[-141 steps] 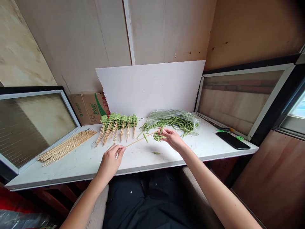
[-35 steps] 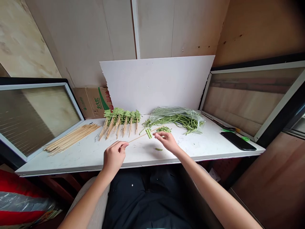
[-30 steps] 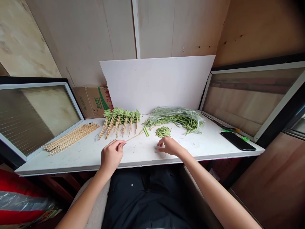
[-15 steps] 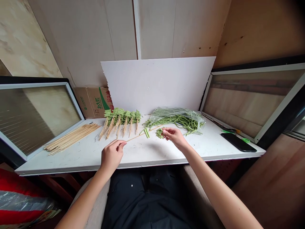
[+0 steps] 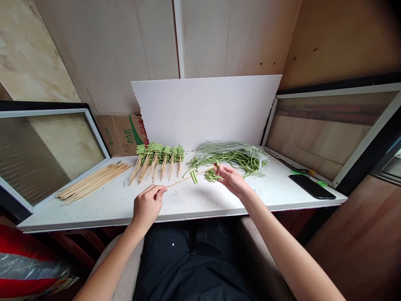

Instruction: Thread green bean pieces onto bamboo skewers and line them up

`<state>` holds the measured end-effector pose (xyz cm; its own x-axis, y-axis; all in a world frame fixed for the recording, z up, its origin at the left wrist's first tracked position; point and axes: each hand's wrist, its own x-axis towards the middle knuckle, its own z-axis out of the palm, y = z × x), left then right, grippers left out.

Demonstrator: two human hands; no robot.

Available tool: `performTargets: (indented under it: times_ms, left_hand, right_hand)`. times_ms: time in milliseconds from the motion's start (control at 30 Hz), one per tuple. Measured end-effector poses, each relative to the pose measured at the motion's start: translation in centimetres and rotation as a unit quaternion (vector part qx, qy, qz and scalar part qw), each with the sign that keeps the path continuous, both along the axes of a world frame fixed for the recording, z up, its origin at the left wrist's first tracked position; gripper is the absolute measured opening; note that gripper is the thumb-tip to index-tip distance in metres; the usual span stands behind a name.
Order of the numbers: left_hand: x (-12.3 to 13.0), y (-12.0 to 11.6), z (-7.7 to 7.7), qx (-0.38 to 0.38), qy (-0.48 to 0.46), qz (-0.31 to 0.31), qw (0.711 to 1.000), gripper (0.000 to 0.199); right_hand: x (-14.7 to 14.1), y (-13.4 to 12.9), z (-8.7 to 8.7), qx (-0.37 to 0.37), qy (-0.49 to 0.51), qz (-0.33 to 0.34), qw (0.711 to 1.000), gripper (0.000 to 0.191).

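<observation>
My left hand [image 5: 148,205] pinches the near end of a thin wooden skewer [image 5: 178,182], which slants up to the right. Two short green bean pieces [image 5: 194,177] sit across the skewer near its middle. At the skewer's far end, my right hand [image 5: 228,177] holds another short bean piece [image 5: 217,164] between thumb and fingers. A small pile of cut bean pieces [image 5: 210,175] lies on the white table [image 5: 184,205], just left of my right hand. Behind it are long green beans [image 5: 233,158], partly under a clear plastic bag [image 5: 247,148].
Filled bean skewers [image 5: 161,154] are stacked at the back left, beside bare skewers [image 5: 94,182] and a cardboard box [image 5: 120,133]. A black phone [image 5: 311,187] lies at the right, near a green ring [image 5: 322,183]. Framed glass panels flank the table.
My right hand has raised a bean piece from beside the pile to the skewer's far end. My left hand keeps its hold on the skewer, almost still.
</observation>
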<state>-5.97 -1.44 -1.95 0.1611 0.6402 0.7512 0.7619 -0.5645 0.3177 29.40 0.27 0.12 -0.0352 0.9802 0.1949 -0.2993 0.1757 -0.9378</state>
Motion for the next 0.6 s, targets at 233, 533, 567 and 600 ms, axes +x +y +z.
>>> performTargets:
  times_ms: [233,533,567,600]
  left_hand:
    - [-0.02,0.09,-0.03,-0.001,0.002,0.001,1.000,0.022]
    - [-0.07,0.15,-0.23,-0.002,0.008,0.007,1.000,0.022]
    - [-0.10,0.17,-0.25,-0.003,0.008,0.007,1.000,0.021]
    - [-0.13,0.20,-0.26,-0.004,0.008,0.008,1.000,0.021]
  right_hand:
    - [-0.13,0.00,-0.14,-0.002,0.004,0.009,1.000,0.044]
    - [-0.28,0.03,-0.17,-0.005,0.007,0.003,1.000,0.046]
    - [-0.28,0.05,-0.20,-0.006,0.011,0.007,1.000,0.045]
    - [-0.27,0.07,-0.24,-0.007,0.015,0.010,1.000,0.043]
